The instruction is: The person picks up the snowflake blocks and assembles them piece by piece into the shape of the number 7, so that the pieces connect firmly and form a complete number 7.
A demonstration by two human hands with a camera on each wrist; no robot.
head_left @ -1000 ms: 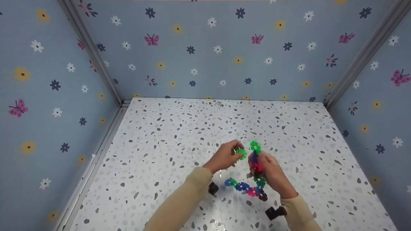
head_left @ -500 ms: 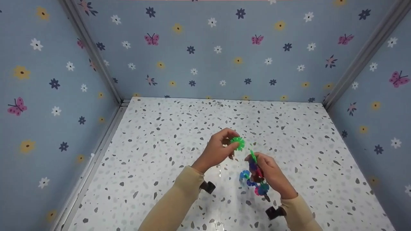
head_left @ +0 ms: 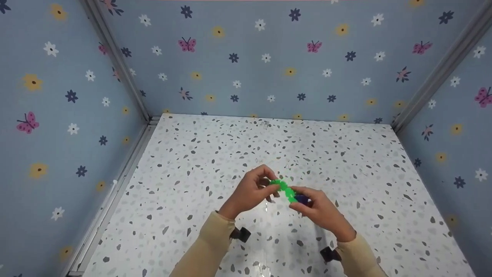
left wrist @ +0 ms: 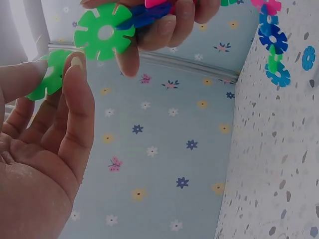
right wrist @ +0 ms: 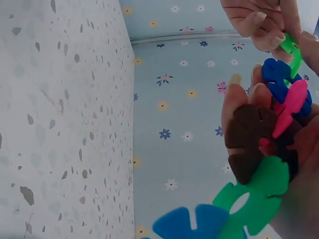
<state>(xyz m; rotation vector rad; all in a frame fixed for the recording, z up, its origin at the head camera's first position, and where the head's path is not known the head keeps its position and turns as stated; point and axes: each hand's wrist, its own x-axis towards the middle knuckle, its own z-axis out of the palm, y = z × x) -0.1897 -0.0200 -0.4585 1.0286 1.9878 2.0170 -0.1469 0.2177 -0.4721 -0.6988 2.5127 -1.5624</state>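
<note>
My left hand point(head_left: 249, 192) pinches a bright green notched disc point(left wrist: 53, 79) between thumb and fingers. Close on its right, my right hand point(head_left: 323, 211) grips a chain of slotted plastic discs with a second green disc point(left wrist: 89, 39) at its end. The edges of the two green discs meet; whether their slots interlock, I cannot tell. Behind that end come a blue disc point(right wrist: 275, 74), a pink disc point(right wrist: 293, 105), a brown disc point(right wrist: 248, 137) and a darker green disc point(right wrist: 266, 186). The chain's tail point(left wrist: 273, 41) hangs past the right hand, hidden in the head view.
A speckled white tabletop point(head_left: 207, 150) lies beneath both hands. Flower-print panels point(head_left: 269, 77) enclose it at the back and sides. Black wrist cameras point(head_left: 243, 234) sit at both cuffs. A single blue disc point(left wrist: 308, 58) shows beside the chain's tail in the left wrist view.
The two hands have come together, and the green discs, apart before, now meet. My right hand has turned its end disc leftward. The chain's tail has gone out of sight in the head view.
</note>
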